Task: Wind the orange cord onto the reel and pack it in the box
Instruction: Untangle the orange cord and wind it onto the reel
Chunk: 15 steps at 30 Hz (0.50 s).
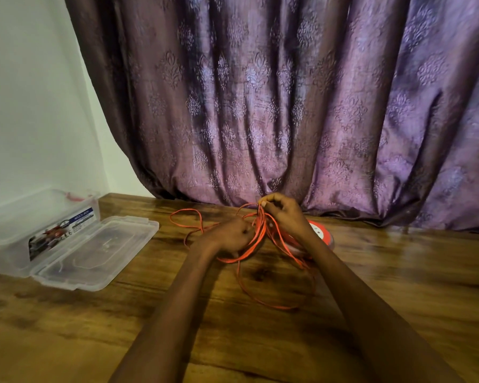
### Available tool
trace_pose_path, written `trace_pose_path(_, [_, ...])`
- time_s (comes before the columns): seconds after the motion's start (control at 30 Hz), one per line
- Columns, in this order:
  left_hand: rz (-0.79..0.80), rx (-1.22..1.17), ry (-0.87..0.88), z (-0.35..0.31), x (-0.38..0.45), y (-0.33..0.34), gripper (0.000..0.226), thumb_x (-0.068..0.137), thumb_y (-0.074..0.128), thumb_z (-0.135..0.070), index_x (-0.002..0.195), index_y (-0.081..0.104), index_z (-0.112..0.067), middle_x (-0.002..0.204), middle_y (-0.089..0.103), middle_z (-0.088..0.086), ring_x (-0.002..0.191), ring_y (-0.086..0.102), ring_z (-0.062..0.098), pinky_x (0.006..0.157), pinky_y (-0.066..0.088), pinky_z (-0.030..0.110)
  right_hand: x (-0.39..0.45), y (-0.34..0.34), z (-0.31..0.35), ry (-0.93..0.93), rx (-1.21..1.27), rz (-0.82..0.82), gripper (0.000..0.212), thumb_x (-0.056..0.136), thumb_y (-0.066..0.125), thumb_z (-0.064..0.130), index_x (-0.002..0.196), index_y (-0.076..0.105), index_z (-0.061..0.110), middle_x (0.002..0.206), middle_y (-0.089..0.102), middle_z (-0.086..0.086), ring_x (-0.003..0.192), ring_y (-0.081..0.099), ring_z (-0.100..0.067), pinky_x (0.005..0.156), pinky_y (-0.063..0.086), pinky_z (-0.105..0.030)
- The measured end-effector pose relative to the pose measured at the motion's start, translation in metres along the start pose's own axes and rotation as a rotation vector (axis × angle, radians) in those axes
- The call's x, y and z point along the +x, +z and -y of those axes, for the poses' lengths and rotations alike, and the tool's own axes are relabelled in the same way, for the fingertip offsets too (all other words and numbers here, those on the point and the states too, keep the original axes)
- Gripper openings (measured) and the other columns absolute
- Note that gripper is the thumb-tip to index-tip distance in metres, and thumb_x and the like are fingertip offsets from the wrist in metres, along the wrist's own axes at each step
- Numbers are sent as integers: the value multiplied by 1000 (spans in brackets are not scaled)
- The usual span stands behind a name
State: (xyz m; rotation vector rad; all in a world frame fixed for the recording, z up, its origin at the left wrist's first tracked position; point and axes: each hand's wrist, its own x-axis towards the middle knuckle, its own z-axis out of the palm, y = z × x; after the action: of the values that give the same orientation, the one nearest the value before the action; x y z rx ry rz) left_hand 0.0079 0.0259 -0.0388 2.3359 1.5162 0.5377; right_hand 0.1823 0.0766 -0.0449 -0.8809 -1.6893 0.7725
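A clear plastic box (20,233) sits at the 9 o'clock side of the wooden surface (398,272), open, with its flat see-through lid (100,250) folded out toward the middle. A paper label on the box wall carries a blue strip whose writing looks like "MULTI-BOX"; the smaller print below is too blurred to read. Red clips show at the box's ends.

Near the centre, the thin orange cord (260,294) lies in loose tangled loops, some trailing toward 10 o'clock, others spreading toward 6 o'clock. The left hand (230,236) grips a bundle of strands, its fingers curled around them. The right hand (285,214), just toward 2 o'clock of it, pinches raised strands between thumb and fingertips. Behind the right wrist, toward 3 o'clock, the round reel (322,233) rests on the surface, red with a pale centre, partly hidden.

A purple curtain (288,106) with an embossed damask pattern hangs in heavy folds along the far edge.
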Motion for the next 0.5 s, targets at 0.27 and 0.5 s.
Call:
trace_pose_path(0.27, [-45, -365, -48, 6, 0, -2, 40, 97, 53, -6, 59, 56, -18, 52, 47, -4, 42, 42, 4, 48, 40, 18, 10, -7, 12, 65, -143, 259, 30, 79, 80, 8, 104, 66, 18, 75, 53, 4, 65, 47, -3, 63, 40, -19])
trace_pose_path(0.5, [-184, -825, -222, 14, 0, -5, 21, 100, 52, -11, 81, 63, -13, 65, 58, 4, 40, 52, 5, 40, 44, 17, 3, -13, 7, 120, 10, 249, 39, 82, 69, -10, 114, 63, 10, 79, 54, -5, 72, 52, -12, 70, 45, -21])
